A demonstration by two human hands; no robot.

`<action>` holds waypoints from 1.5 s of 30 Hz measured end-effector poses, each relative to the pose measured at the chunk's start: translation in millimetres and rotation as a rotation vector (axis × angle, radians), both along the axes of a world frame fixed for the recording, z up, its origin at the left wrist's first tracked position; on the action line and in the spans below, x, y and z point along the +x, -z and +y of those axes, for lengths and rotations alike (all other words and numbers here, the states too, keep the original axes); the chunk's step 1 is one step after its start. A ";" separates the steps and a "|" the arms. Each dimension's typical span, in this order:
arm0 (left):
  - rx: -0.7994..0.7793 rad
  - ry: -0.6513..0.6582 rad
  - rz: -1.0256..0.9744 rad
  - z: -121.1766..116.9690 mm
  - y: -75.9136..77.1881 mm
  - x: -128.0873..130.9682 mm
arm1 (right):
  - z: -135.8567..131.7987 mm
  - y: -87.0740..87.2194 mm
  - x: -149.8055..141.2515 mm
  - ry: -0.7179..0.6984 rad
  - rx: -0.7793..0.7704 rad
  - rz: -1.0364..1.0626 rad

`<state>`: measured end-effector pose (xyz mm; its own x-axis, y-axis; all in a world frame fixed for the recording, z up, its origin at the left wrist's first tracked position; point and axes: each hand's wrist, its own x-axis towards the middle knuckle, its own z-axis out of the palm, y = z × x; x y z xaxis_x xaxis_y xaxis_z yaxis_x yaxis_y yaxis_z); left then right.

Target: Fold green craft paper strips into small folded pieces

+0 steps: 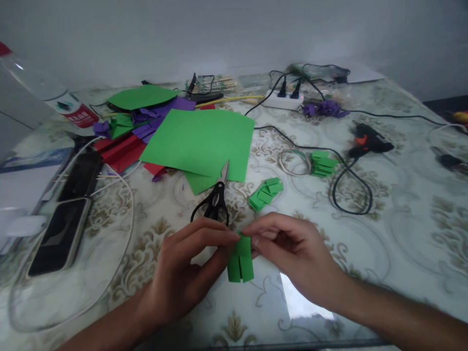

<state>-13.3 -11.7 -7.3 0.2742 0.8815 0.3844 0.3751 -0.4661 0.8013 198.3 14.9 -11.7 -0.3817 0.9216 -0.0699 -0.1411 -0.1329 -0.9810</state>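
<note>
My left hand (186, 273) and my right hand (292, 253) meet above the table's near edge. Both pinch the top of a small folded green paper piece (240, 263) with a slit cut up its middle; it hangs down between my fingers. Black-handled scissors (215, 200) lie just beyond my hands, blades pointing away onto a large green paper sheet (201, 139). A small pile of cut green pieces (265, 192) lies to the right of the scissors, and a second pile (322, 163) lies further right.
Red and purple paper scraps (124, 146) lie at the left. Two phones (66, 214) with white cables lie at the far left. A black glue gun (369, 141) with its looping cord, a power strip (283, 100) and purple paper flowers (325, 109) sit at the back right.
</note>
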 end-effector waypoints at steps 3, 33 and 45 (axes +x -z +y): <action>0.007 -0.024 0.024 -0.2 -1.2 0.2 | -0.4 -2.7 -1.1 -0.025 -0.033 0.030; -0.141 -0.204 0.078 1.0 1.5 5.8 | -3.4 -3.3 -1.5 0.158 0.408 -0.299; -0.104 -0.213 0.077 -1.4 1.7 7.4 | -3.5 -4.5 -2.1 0.150 0.317 -0.263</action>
